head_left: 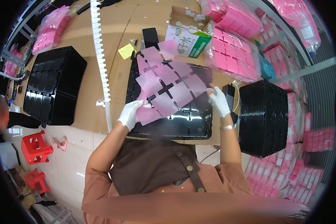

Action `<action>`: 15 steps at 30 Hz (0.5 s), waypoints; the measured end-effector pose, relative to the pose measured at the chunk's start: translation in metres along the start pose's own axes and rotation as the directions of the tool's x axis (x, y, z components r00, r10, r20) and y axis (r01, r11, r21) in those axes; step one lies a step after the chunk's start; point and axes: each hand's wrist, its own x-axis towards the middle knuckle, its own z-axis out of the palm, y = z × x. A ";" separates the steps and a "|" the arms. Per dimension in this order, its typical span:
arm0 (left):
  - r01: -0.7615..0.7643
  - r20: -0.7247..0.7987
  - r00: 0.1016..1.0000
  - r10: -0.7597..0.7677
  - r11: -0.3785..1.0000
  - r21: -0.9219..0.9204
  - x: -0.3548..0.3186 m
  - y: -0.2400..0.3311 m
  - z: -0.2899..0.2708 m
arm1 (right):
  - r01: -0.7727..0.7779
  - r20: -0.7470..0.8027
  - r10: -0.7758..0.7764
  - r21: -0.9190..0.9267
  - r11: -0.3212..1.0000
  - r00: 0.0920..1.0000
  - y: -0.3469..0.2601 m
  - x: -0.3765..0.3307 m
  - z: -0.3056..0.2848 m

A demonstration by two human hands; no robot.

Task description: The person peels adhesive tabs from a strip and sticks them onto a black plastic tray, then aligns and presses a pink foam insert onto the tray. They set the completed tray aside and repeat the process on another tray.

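Observation:
A pink, thin foam sheet with cut-out slots (167, 74) is held up at a tilt above a black plastic tray (190, 130). My left hand (130, 115), in a white glove with bare fingertips, pinches the sheet's lower left edge. At the sheet's right edge, my right hand (218, 101), gloved the same way, has its thumb and fingers closed on the corner. The tray lies flat on the table in front of me, its middle partly hidden by the sheet.
Stacks of black trays stand at left (54, 86) and right (263, 117). Behind the sheet are a phone (150, 36), a yellow note (126, 51) and an open carton (188, 41). Bagged pink sheets (233, 54) lie far right. A white slotted strip (100, 56) crosses the table.

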 end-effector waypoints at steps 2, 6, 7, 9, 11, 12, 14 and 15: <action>-0.014 0.005 1.000 0.014 0.999 0.033 0.001 0.001 0.000 | -0.151 0.063 0.148 0.041 0.988 0.987 -0.006 0.011 0.006; -0.020 0.012 1.000 0.019 0.997 0.076 -0.003 0.004 0.004 | -0.210 0.121 0.212 -0.034 0.977 0.970 -0.012 0.031 0.020; -0.026 -0.002 1.000 0.027 0.997 0.078 -0.003 0.004 0.004 | -0.156 0.150 0.163 -0.058 0.986 0.975 -0.011 0.036 0.021; -0.035 -0.014 0.999 0.037 0.996 0.085 -0.002 0.001 0.004 | -0.001 0.128 0.006 -0.038 0.999 0.992 -0.007 0.037 0.020; -0.164 -0.037 0.984 0.174 0.970 0.178 0.003 -0.007 -0.005 | -0.040 0.062 0.036 0.068 0.997 0.997 -0.030 0.016 0.015; -0.170 -0.042 0.983 0.180 0.969 0.177 0.006 -0.010 -0.009 | -0.076 -0.014 0.080 0.172 0.982 0.997 -0.035 0.003 0.009; -0.334 0.054 0.938 0.341 0.857 0.391 0.009 -0.016 -0.011 | 0.144 -0.082 -0.145 -0.017 0.989 0.986 0.002 -0.021 -0.012; -0.186 0.005 0.981 0.193 0.934 0.306 -0.001 -0.009 0.000 | 0.025 -0.094 -0.020 0.051 0.998 0.995 -0.002 -0.043 -0.016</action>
